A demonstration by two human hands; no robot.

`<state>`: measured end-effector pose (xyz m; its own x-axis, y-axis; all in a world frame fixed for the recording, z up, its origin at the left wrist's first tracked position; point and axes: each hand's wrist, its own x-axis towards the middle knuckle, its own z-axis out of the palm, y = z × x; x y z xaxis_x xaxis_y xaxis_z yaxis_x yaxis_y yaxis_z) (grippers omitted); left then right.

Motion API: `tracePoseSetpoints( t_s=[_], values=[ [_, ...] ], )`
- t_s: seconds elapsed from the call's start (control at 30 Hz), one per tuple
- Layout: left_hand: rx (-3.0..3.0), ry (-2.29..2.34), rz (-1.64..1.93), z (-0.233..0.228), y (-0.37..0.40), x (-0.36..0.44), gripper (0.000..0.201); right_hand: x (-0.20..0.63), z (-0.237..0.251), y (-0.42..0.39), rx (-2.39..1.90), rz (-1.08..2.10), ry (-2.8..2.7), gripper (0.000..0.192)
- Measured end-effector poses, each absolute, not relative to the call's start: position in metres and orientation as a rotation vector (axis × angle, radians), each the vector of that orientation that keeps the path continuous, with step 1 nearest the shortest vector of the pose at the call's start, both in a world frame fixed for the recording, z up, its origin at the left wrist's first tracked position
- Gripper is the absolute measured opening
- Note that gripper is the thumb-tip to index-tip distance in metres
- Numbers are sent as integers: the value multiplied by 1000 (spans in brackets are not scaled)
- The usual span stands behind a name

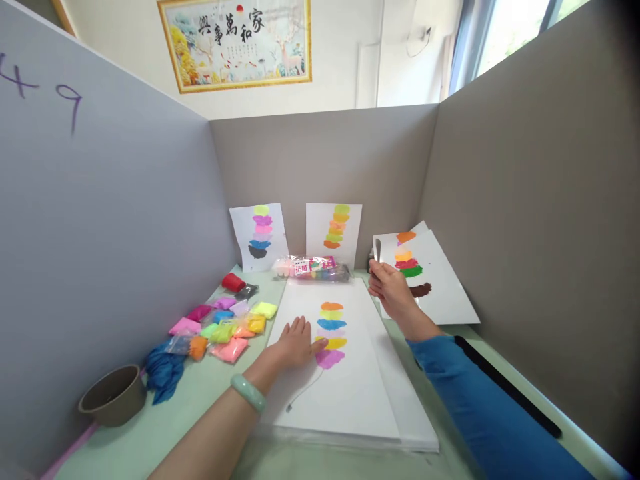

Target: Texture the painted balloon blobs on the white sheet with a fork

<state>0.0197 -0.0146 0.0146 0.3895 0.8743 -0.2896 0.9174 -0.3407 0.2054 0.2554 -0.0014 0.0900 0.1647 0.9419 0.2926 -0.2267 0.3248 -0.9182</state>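
At mid-tabletop, the left hand point(296, 341) lies flat and open on the paper point(345, 373) beside soft clay smears point(332, 333); the right hand point(390, 290) is closed around a thin, light tool point(377, 249), likely easiest held by its handle.

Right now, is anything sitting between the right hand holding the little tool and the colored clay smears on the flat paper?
Nothing visible: only bare white paper separates the right hand from the smears; the left hand rests opposite.
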Motion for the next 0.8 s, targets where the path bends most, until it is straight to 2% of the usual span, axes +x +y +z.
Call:
tracePoseSetpoints(
  t_s=[0.17,0.43,0.63,0.73,0.8],
  values=[
    [2417,1540,-171,16,-30,14,82,240,58,9,-977,982,-1075,49],
    [2451,1559,-106,5,-27,13,83,232,-1,32,-1235,701,-1425,29],
    [2435,1551,-78,2,-26,13,85,239,-12,27,-1232,818,-1507,22],
    [2395,1526,-62,6,-24,10,77,242,-12,29,-1219,800,-1479,22],
    [2407,1452,-80,13,-20,6,62,243,-13,31,-1237,766,-1431,22]
  ],
)
